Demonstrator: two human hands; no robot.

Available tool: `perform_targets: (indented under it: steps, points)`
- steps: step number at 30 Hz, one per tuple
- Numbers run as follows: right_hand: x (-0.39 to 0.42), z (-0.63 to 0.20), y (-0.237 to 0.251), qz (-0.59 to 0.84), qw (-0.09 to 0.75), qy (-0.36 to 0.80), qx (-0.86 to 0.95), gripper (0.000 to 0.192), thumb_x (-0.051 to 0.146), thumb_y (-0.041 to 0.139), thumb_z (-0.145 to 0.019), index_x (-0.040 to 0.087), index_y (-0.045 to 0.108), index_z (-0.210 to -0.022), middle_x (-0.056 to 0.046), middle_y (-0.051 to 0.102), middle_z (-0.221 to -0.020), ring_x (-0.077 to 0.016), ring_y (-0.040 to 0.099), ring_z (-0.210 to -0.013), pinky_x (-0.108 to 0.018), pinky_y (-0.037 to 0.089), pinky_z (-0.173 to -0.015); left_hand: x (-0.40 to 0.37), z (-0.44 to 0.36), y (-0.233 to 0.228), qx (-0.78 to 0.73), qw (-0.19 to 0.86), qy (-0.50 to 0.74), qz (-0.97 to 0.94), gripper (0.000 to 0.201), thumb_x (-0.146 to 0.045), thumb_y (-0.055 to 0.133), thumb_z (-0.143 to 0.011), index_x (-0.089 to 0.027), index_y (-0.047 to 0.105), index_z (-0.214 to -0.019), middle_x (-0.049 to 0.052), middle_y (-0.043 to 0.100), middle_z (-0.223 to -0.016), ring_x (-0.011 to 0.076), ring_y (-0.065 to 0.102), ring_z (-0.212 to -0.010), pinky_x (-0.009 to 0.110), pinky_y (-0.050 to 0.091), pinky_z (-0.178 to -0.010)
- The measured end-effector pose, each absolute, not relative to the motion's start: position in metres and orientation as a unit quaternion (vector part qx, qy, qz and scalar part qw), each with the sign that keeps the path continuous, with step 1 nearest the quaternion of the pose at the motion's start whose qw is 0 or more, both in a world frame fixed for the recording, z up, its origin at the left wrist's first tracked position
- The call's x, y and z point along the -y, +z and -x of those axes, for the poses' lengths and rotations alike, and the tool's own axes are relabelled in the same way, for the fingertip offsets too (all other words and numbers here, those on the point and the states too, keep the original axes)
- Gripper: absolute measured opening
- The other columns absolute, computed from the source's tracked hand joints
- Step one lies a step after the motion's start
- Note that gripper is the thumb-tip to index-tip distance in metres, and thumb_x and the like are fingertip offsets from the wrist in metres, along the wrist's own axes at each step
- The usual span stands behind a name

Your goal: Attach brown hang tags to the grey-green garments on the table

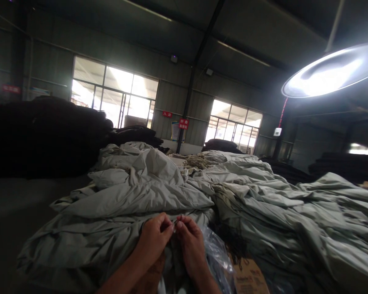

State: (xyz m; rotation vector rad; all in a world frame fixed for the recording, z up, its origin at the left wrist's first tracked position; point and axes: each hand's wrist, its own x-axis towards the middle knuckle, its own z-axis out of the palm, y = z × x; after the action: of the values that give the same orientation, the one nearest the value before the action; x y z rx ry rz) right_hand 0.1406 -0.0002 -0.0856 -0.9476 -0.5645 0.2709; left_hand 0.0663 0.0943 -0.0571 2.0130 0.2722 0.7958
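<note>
Fabric [135, 200] lies pinched between left hand [155, 239] and right hand [190, 243]

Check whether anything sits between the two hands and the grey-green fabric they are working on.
Nothing visible does. The left hand and right hand meet fingertip to fingertip, pinching at the near edge of the grey-green fabric. Clear plastic wrap and a cardboard box lie to the right, beside the hands, not between them and the fabric.

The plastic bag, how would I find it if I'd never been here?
Start at the big heap of grey-green cloth. At its near edge both hands pinch together; just beside the right hand lies the plastic bag, the only clear, shiny thing, next to a brown cardboard box.
</note>
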Motion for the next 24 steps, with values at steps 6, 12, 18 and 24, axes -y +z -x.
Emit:
perform_targets:
  steps: [6, 12, 18, 24]
  points:
    - [0.002, -0.1399, -0.0854, 0.455, 0.821, 0.143, 0.314, 0.021, 0.034, 0.073, -0.064, 0.02, 0.061, -0.074, 0.003, 0.057, -0.063, -0.0109, 0.05, -0.055, -0.024, 0.042, -0.053, -0.0926, -0.0661, -0.0597, -0.064, 0.52, 0.336, -0.782, 0.014, -0.031, 0.044, -0.075, -0.021, 0.044, -0.064, -0.005, 0.052, -0.056, 0.0123, 0.05, -0.052, 0.023, 0.04, -0.054]
    - [0.0049, -0.1417, -0.0856, 0.464, 0.831, 0.099, 0.289, 0.02, 0.034, 0.073, -0.064, 0.019, 0.065, -0.075, 0.003, 0.059, -0.068, -0.0095, 0.049, -0.059, -0.022, 0.042, -0.057, -0.0891, -0.0644, -0.0582, -0.067, 0.522, 0.338, -0.78, 0.017, -0.033, 0.047, -0.074, -0.021, 0.045, -0.063, -0.005, 0.049, -0.054, 0.0117, 0.048, -0.05, 0.023, 0.038, -0.052]
    - [0.0061, -0.1412, -0.083, 0.467, 0.819, 0.079, 0.323, 0.017, 0.033, 0.072, -0.065, 0.02, 0.064, -0.072, 0.003, 0.057, -0.065, -0.0104, 0.049, -0.059, -0.023, 0.043, -0.057, -0.0841, -0.0629, -0.0551, -0.063, 0.543, 0.337, -0.766, 0.018, -0.034, 0.048, -0.073, -0.021, 0.046, -0.062, -0.005, 0.049, -0.053, 0.0115, 0.048, -0.05, 0.022, 0.038, -0.052]
    - [0.0078, -0.143, -0.082, 0.49, 0.809, 0.078, 0.315, 0.026, 0.037, 0.073, -0.063, 0.019, 0.069, -0.082, 0.002, 0.058, -0.061, -0.0103, 0.047, -0.054, -0.024, 0.041, -0.054, -0.084, -0.062, -0.0542, -0.087, 0.516, 0.35, -0.777, 0.016, -0.03, 0.05, -0.07, -0.02, 0.046, -0.058, -0.004, 0.05, -0.052, 0.0124, 0.048, -0.053, 0.022, 0.037, -0.053]
